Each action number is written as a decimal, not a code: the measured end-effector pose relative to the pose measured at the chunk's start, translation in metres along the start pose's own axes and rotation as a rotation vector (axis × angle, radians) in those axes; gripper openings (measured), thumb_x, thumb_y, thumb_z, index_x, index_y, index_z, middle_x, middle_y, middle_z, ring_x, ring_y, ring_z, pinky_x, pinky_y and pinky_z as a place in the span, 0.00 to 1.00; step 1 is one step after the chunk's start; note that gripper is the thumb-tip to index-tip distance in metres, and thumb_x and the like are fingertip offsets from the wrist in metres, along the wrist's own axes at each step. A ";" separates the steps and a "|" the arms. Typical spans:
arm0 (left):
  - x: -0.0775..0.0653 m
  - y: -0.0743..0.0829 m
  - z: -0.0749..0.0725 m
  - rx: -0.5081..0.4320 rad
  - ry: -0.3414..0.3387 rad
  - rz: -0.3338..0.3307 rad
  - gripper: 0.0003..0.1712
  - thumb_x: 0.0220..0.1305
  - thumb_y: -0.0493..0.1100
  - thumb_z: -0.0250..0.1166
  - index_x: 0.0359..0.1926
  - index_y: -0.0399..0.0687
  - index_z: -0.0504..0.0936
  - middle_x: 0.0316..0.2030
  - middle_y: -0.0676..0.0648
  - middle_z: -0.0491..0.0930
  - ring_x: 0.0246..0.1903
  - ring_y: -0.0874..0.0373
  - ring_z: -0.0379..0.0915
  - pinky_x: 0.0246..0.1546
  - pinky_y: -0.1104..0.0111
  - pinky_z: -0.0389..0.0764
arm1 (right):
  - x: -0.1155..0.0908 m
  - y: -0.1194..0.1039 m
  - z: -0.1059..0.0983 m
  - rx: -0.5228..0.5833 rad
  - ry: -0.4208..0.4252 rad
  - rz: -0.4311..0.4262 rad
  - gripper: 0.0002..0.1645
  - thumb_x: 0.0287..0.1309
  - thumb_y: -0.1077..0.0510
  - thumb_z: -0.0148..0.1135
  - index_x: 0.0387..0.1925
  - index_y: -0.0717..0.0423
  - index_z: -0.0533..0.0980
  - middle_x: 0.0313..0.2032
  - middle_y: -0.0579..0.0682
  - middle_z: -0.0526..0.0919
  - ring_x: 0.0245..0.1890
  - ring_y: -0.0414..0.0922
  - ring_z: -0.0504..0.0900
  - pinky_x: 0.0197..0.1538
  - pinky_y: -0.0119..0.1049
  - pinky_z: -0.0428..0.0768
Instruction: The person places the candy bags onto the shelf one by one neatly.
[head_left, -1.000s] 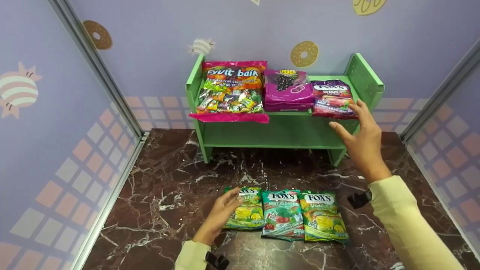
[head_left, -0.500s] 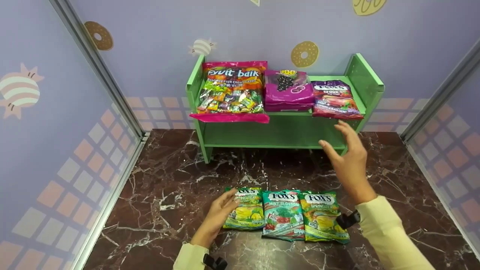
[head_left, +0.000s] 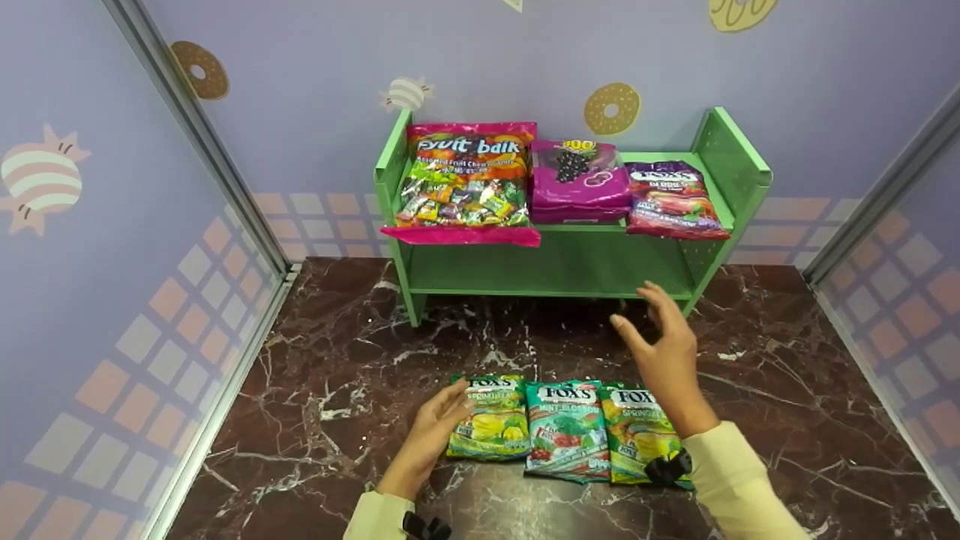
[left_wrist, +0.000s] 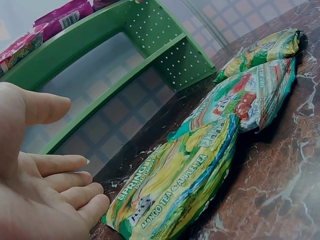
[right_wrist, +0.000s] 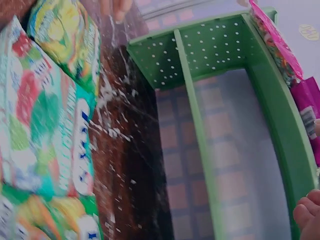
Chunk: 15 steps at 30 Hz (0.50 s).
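Observation:
My left hand [head_left: 435, 429] is beside the left yellow-green FOX'S Spring Tea candy bag [head_left: 491, 427], fingers relaxed and holding nothing. In the left wrist view its fingers lie by the near end of that same bag [left_wrist: 175, 185]. A teal FOX'S Mint-Blossom candy bag [head_left: 568, 439] lies in the middle of the row. My right hand [head_left: 670, 361], thumb and fingers apart and nothing between them, is over the floor in front of the shelf. Its forearm and wrist camera partly cover the right Spring Tea bag [head_left: 634, 439].
A green two-tier shelf [head_left: 547, 274] stands against the back wall. Its top bears a large Fyuit Baik candy bag [head_left: 469, 180], a purple grape-picture bag [head_left: 579, 184] and a FOX'S Berries candy bag [head_left: 675, 201]. Side walls [head_left: 97, 315] enclose the dark marble surface [head_left: 322, 390].
My right hand has come away from the Berries bag, down and to the left, toward the row of candy bags. The left hand has barely moved.

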<state>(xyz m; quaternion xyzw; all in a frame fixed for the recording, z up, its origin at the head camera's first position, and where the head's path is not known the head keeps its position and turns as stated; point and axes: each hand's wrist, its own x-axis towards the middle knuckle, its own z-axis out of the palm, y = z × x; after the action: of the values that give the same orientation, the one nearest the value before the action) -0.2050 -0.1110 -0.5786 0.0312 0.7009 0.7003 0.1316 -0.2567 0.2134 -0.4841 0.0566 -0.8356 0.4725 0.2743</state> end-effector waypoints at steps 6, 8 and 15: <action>-0.001 -0.002 -0.001 -0.007 0.015 0.013 0.34 0.72 0.45 0.54 0.73 0.37 0.56 0.74 0.37 0.53 0.74 0.41 0.48 0.72 0.47 0.55 | -0.020 0.005 0.019 0.052 -0.073 0.080 0.32 0.57 0.52 0.68 0.62 0.58 0.71 0.69 0.52 0.66 0.69 0.49 0.66 0.67 0.38 0.70; -0.001 -0.002 -0.001 -0.010 0.021 0.011 0.35 0.72 0.46 0.55 0.73 0.37 0.56 0.74 0.36 0.53 0.74 0.41 0.48 0.72 0.47 0.54 | -0.028 0.007 0.024 0.063 -0.108 0.109 0.33 0.59 0.51 0.67 0.63 0.58 0.70 0.70 0.52 0.64 0.70 0.50 0.65 0.67 0.40 0.70; -0.002 -0.005 0.000 -0.029 0.035 -0.002 0.34 0.72 0.46 0.55 0.73 0.36 0.56 0.73 0.35 0.54 0.73 0.41 0.51 0.72 0.47 0.54 | -0.051 0.008 0.046 0.096 -0.210 0.248 0.34 0.60 0.46 0.64 0.65 0.50 0.68 0.68 0.53 0.68 0.65 0.55 0.71 0.62 0.48 0.75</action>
<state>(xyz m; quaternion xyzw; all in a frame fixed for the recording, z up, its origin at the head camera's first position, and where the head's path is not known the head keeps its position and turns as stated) -0.2024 -0.1118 -0.5835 0.0163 0.6928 0.7109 0.1205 -0.2357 0.1714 -0.5347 0.0152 -0.8367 0.5338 0.1220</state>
